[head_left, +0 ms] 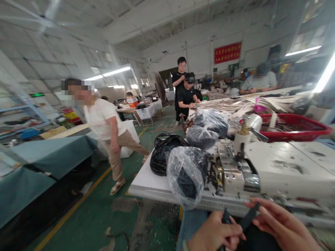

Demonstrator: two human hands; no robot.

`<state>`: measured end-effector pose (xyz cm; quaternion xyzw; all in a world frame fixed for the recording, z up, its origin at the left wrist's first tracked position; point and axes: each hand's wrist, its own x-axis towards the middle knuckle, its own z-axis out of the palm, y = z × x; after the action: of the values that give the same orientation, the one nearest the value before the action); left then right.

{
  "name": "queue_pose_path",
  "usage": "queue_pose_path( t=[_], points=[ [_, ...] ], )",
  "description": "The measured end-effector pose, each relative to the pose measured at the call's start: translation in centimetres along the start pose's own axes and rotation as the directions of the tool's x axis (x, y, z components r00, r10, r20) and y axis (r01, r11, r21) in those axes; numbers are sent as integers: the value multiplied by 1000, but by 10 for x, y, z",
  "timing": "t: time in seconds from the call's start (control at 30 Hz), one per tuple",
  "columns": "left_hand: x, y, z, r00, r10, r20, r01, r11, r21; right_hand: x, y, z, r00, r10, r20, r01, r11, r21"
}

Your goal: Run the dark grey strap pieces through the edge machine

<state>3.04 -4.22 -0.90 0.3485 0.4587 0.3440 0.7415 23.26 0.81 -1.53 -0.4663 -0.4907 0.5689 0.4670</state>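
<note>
My left hand (pixel 216 232) is closed at the front edge of the work table, with dark strips (pixel 225 217) sticking out between its fingers. My right hand (pixel 284 223) pinches one end of a flat dark strip (pixel 249 218), whose other end reaches the left hand's fingertips. Just beyond both hands stands a white machine with a shiny metal head (pixel 232 174). To its left, an open clear plastic bag (pixel 180 167) holds many similar dark strips. Small dark scraps lie between the bag and the machine.
A black plastic bag (pixel 163 153) and tied clear bags (pixel 202 136) sit farther back on the white table (pixel 142 177). Behind the machine is a red basket (pixel 295 130). One person (pixel 104 122) walks in the left aisle; several others are at the far tables.
</note>
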Motion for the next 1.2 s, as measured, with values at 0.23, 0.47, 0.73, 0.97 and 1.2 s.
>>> queue_pose_path(
  t=[0.23,0.47,0.73,0.97,1.2],
  points=[
    [-2,19,16,998,-11,64,15,998,-68,-2,-10,32,966,34,257,-161,854,495],
    [-2,16,18,999,-1,39,3,999,-50,-1,-5,24,920,-22,390,-215,805,553],
    [-6,17,15,995,-18,96,20,1000,-12,-2,7,24,930,32,367,-265,749,608],
    [-6,19,10,994,-58,92,59,998,-15,-1,9,23,941,38,337,-261,715,649],
    [3,11,7,996,-52,68,52,999,10,0,9,32,983,91,161,-163,834,527]
  ],
)
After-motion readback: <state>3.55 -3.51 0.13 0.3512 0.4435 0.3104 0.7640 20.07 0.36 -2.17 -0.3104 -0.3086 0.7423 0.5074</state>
